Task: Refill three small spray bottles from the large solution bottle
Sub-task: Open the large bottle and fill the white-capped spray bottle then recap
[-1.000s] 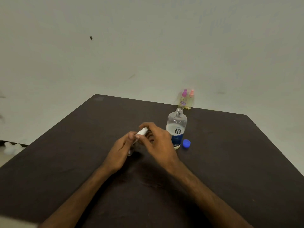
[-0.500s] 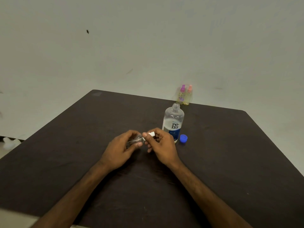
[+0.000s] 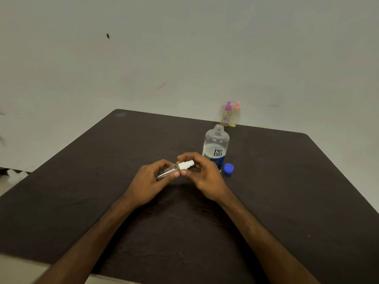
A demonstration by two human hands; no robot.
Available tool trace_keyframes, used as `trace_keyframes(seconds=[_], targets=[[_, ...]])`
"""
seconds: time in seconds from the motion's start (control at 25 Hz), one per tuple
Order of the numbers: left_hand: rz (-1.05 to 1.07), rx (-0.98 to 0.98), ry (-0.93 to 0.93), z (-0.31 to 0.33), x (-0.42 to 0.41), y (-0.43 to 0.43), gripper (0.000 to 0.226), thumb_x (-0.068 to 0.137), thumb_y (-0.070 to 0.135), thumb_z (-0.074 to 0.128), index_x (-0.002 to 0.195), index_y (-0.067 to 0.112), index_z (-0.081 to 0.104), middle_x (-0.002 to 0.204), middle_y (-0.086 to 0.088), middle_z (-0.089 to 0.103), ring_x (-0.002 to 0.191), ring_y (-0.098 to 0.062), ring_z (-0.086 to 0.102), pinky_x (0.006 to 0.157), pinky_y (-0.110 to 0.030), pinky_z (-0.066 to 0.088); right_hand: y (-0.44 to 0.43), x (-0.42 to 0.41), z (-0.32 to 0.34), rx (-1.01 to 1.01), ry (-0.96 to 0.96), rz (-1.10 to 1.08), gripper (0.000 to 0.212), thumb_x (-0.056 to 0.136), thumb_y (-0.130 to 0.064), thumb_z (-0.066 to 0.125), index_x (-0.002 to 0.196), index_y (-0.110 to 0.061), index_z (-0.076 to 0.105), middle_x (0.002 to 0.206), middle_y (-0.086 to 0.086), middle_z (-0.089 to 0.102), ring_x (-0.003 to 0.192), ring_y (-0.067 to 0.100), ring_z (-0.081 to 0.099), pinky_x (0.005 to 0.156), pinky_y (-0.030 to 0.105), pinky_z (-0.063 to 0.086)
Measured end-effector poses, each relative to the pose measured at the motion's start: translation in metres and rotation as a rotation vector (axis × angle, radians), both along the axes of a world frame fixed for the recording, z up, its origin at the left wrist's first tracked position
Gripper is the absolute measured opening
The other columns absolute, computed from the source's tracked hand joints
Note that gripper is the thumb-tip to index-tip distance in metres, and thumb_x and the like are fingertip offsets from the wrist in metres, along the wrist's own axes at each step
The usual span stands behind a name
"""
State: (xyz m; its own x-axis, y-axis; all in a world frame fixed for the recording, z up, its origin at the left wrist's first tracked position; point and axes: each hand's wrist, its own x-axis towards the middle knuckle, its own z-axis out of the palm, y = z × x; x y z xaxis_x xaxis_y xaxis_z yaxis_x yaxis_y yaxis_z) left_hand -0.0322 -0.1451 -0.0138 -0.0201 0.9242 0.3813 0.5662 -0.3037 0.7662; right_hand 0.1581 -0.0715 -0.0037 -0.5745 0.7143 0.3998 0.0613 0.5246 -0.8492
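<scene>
since a second ago, brings the small clear spray bottle [image 3: 167, 173] down from a steeper tilt to almost level, with the right hand [image 3: 205, 176] off the top of it and now side by side with the left hand [image 3: 150, 182].

head view: grips the bottle's clear body in the curled left fingers and thumb, base toward the left, above the middle of the desk [image 3: 82, 191]. pinches the white spray head [image 3: 185, 165] at the bottle's right end between right thumb and fingertips, other right fingers curled behind it. cannot tell whether the head is screwed tight or loose.

just behind the right hand, toward the far edge: large solution bottle [image 3: 215, 149], upright, neck open. just right of its base, flat on the desk: blue cap [image 3: 229, 168]. at the far edge, behind the large bottle, upright and touching side by side: purple-topped spray bottle [image 3: 225, 115] and, to its right, orange-topped spray bottle [image 3: 235, 116], both with yellowish liquid.
</scene>
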Motion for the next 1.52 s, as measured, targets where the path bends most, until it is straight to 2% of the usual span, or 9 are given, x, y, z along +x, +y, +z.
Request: trace_keyframes(seconds=[0.2, 0.32, 0.44, 0.68, 0.92, 1.12, 1.24, 1.36, 1.52], targets=[[0.032, 0.040, 0.100, -0.007, -0.002, 0.004, 0.038, 0.085, 0.057, 0.063, 0.111, 0.030, 0.064, 0.098, 0.016, 0.070, 0.091, -0.005, 0.067, 0.080, -0.031, 0.054, -0.004, -0.005, -0.005, -0.102, -0.034, -0.201, 0.021, 0.092, -0.035, 0.067, 0.098, -0.015, 0.066, 0.077, 0.002, 0.070, 0.062, 0.018, 0.067, 0.062, 0.042, 0.061], [0.063, 0.048, 0.094, -0.009, -0.004, 0.005, 0.039, 0.085, 0.059, 0.059, 0.111, 0.031, 0.063, 0.098, 0.016, 0.069, 0.091, -0.006, 0.066, 0.080, -0.036, 0.054, -0.001, -0.006, -0.009, -0.071, 0.014, -0.090, 0.016, 0.092, -0.015, 0.068, 0.108, -0.016, 0.065, 0.098, -0.003, 0.070, 0.084, 0.017, 0.069, 0.070, 0.039, 0.061], [0.078, 0.056, 0.088, -0.010, -0.005, 0.006, 0.040, 0.086, 0.059, 0.058, 0.112, 0.030, 0.063, 0.099, 0.015, 0.069, 0.092, -0.007, 0.065, 0.080, -0.038, 0.054, 0.001, -0.007, -0.011, -0.059, 0.036, 0.042, 0.041, 0.088, -0.003, 0.067, 0.124, -0.021, 0.058, 0.116, -0.005, 0.064, 0.106, 0.018, 0.065, 0.086, 0.038, 0.058], [0.076, 0.048, 0.147, -0.011, -0.005, 0.007, 0.035, 0.086, 0.057, 0.058, 0.111, 0.033, 0.062, 0.100, 0.019, 0.067, 0.095, -0.005, 0.063, 0.082, -0.032, 0.053, -0.003, -0.010, -0.011, -0.166, 0.023, -0.166, 0.021, 0.092, -0.033, 0.066, 0.102, -0.014, 0.065, 0.079, 0.004, 0.070, 0.063, 0.015, 0.066, 0.059, 0.032, 0.057], [0.111, 0.059, 0.139, -0.012, -0.006, 0.008, 0.036, 0.087, 0.058, 0.059, 0.112, 0.032, 0.063, 0.099, 0.020, 0.067, 0.094, -0.003, 0.061, 0.079, -0.023, 0.049, 0.002, -0.006, -0.010, -0.090, 0.067, 0.045, 0.035, 0.089, -0.001, 0.066, 0.120, -0.015, 0.061, 0.116, -0.003, 0.065, 0.102, 0.018, 0.066, 0.086, 0.034, 0.057], [0.098, 0.047, 0.153, -0.012, -0.005, 0.007, 0.021, 0.091, 0.038, 0.069, 0.111, 0.032, 0.063, 0.101, 0.020, 0.067, 0.096, -0.003, 0.060, 0.081, -0.024, 0.049, -0.005, -0.010, -0.009, -0.186, 0.021, -0.160, 0.021, 0.093, -0.032, 0.065, 0.104, -0.013, 0.063, 0.081, 0.004, 0.070, 0.064, 0.017, 0.067, 0.060, 0.033, 0.057], [0.114, 0.046, 0.165, -0.015, -0.008, 0.009, 0.025, 0.091, 0.045, 0.065, 0.112, 0.033, 0.063, 0.101, 0.021, 0.066, 0.095, -0.002, 0.059, 0.081, -0.023, 0.048, -0.002, -0.008, -0.010, -0.144, 0.039, -0.074, 0.018, 0.092, -0.011, 0.066, 0.110, -0.014, 0.064, 0.097, -0.001, 0.070, 0.083, 0.015, 0.068, 0.068, 0.033, 0.059], [0.128, 0.047, 0.164, -0.016, -0.008, 0.010, 0.031, 0.087, 0.052, 0.060, 0.112, 0.034, 0.062, 0.100, 0.023, 0.065, 0.094, -0.002, 0.059, 0.078, -0.018, 0.044, 0.001, -0.005, -0.010, -0.069, 0.059, 0.017, 0.044, 0.086, 0.002, 0.066, 0.123, -0.020, 0.059, 0.120, -0.005, 0.062, 0.107, 0.016, 0.063, 0.082, 0.033, 0.058], [0.114, 0.054, 0.169, -0.014, -0.006, 0.009, 0.028, 0.088, 0.048, 0.062, 0.111, 0.032, 0.063, 0.102, 0.023, 0.065, 0.096, -0.002, 0.059, 0.079, -0.018, 0.045, -0.003, -0.009, -0.010, -0.189, 0.033, -0.137, 0.026, 0.092, -0.029, 0.067, 0.115, -0.020, 0.062, 0.094, 0.001, 0.070, 0.076, 0.014, 0.068, 0.065, 0.033, 0.058]])
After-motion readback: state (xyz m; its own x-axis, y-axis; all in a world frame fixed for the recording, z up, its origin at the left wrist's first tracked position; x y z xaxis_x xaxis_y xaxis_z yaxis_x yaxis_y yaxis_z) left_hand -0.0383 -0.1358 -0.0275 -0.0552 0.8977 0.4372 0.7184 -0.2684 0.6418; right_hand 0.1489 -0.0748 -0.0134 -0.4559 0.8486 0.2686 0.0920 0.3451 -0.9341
